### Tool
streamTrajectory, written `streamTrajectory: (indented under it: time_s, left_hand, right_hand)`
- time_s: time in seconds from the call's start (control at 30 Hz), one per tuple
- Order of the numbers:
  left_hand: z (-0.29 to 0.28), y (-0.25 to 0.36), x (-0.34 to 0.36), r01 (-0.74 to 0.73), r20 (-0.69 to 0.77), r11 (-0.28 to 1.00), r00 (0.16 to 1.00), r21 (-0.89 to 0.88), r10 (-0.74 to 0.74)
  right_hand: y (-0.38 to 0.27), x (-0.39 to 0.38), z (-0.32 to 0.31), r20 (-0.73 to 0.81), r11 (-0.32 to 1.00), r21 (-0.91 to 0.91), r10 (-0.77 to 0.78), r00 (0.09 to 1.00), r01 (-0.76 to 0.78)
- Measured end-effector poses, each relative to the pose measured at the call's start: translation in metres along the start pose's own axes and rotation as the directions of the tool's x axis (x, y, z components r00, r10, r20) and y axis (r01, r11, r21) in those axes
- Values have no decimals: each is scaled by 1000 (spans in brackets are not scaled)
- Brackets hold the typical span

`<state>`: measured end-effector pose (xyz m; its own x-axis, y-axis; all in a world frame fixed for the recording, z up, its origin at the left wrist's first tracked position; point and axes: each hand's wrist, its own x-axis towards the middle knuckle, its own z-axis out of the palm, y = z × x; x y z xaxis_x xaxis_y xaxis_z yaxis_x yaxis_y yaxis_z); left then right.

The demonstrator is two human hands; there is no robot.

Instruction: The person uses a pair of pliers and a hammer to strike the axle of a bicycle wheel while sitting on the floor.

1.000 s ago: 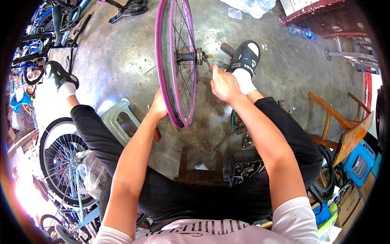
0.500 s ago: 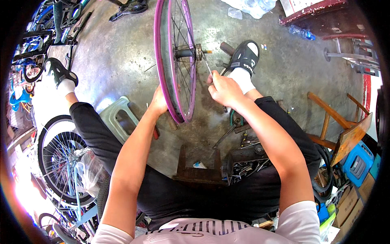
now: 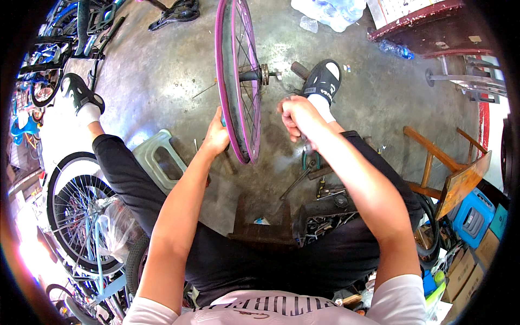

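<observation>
A bare bicycle wheel (image 3: 221,59) with pink rims stands upright between my feet, its hub (image 3: 249,75) and axle sticking out to the right. My left hand (image 3: 216,134) is closed at the lower left of the rim, its fingertips partly hidden behind it. My right hand (image 3: 297,120) is curled just right of the wheel, below the axle and apart from it, around a metal tool that shows only in part beneath the fingers. A short cylinder (image 3: 299,70) lies beside my right shoe.
Bicycles (image 3: 81,216) crowd the left, beside a plastic stool (image 3: 149,151). A tray of tools (image 3: 325,219) sits below my right arm. A tilted wooden stool (image 3: 460,179), blue case (image 3: 468,216) and cardboard (image 3: 466,271) are at the right, a red-edged bench (image 3: 411,24) at upper right.
My right hand has drawn away from the axle and turned, with the tool now pointing down rather than up toward the hub. The wheel has shifted slightly right.
</observation>
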<state>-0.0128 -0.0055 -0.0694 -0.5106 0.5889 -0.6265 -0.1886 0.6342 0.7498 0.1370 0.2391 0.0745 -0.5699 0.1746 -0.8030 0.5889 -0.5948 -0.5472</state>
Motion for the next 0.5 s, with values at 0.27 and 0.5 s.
streamTrajectory:
  time_s: [0.27, 0.5]
  left_hand:
    - [1, 10, -9, -59, 9, 984, 998, -166, 62]
    - [-7, 6, -9, 77, 145, 994, 987, -75, -66]
  right_hand:
    - [19, 43, -17, -354, 938, 98, -280, 892, 333]
    - [4, 65, -6, -231, 929, 88, -333, 914, 360]
